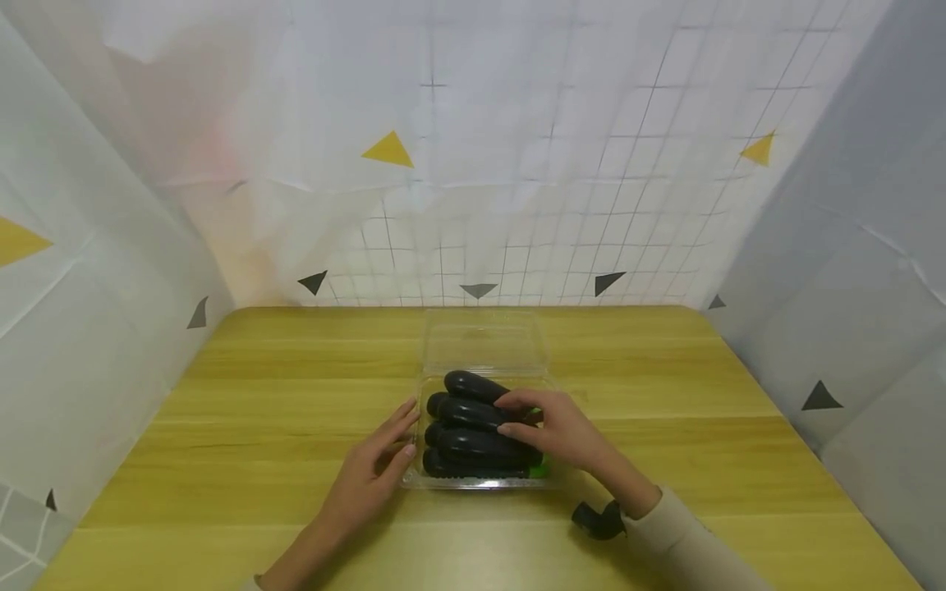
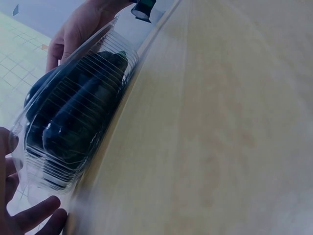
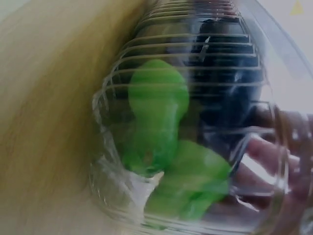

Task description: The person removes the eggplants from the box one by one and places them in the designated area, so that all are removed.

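Several dark, glossy eggplants (image 1: 473, 447) lie stacked in a clear plastic clamshell box (image 1: 480, 483), and its lid (image 1: 484, 341) is laid open toward the back. My right hand (image 1: 557, 427) reaches in from the right, with thumb and fingertips on either side of an upper eggplant (image 1: 469, 413), gripping it near its right end. My left hand (image 1: 369, 472) stands at the box's left side, fingers spread and fairly straight, fingertips at the wall. Through the box, the right wrist view shows green stem ends (image 3: 159, 98). The right hand hides part of the upper eggplants.
The box stands on a yellow wood-grain table (image 1: 296, 369). White sheets (image 1: 473, 230) with grid lines and triangles enclose the back and sides. A black device (image 1: 599, 521) sits by the right wrist.
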`<state>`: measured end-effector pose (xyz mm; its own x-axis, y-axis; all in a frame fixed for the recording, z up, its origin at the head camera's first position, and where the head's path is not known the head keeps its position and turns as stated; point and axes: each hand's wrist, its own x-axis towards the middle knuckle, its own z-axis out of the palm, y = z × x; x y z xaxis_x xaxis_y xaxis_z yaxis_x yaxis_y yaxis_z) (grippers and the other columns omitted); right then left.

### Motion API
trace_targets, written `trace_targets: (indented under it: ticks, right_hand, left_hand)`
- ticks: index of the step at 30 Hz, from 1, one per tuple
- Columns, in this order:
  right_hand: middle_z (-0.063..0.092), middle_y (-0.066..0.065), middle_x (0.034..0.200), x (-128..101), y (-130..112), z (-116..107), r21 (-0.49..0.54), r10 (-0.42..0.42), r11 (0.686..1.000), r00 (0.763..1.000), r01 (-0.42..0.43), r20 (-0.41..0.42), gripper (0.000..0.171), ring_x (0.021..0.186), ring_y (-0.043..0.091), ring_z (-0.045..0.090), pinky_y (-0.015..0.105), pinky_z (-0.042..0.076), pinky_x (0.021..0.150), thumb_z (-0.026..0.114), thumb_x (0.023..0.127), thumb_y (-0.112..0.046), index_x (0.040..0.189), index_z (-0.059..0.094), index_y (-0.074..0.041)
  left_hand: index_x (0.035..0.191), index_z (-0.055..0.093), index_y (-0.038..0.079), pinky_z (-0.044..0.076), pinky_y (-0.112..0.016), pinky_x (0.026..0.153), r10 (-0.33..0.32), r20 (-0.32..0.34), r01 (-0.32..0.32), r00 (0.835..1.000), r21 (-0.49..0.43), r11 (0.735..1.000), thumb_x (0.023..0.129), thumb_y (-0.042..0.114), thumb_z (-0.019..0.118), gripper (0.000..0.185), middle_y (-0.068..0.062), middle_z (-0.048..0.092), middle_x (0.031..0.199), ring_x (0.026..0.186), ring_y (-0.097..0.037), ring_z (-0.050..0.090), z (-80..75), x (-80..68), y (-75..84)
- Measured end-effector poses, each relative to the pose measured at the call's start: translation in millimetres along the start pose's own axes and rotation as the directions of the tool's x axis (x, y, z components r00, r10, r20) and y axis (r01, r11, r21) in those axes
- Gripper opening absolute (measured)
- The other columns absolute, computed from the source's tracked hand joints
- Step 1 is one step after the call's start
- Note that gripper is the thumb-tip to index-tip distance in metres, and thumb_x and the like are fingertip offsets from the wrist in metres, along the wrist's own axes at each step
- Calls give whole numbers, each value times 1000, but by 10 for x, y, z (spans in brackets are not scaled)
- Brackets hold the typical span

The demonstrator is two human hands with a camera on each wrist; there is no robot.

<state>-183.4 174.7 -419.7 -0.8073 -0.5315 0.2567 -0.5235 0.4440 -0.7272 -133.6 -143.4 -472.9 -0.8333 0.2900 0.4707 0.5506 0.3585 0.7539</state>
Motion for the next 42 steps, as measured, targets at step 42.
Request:
trace_targets:
  ticks: [42]
  right_hand:
    - [72, 1, 126, 30, -113, -295, -19, -33, 999, 995, 31, -96, 33, 110, 18, 68, 36, 59, 88, 76, 98, -23, 129, 74, -11]
  left_hand:
    - [148, 57, 7, 38, -41, 112, 1, -1, 0, 1000, 121, 993, 103, 10, 66, 46, -3, 45, 160, 135, -21, 54, -53, -28, 44]
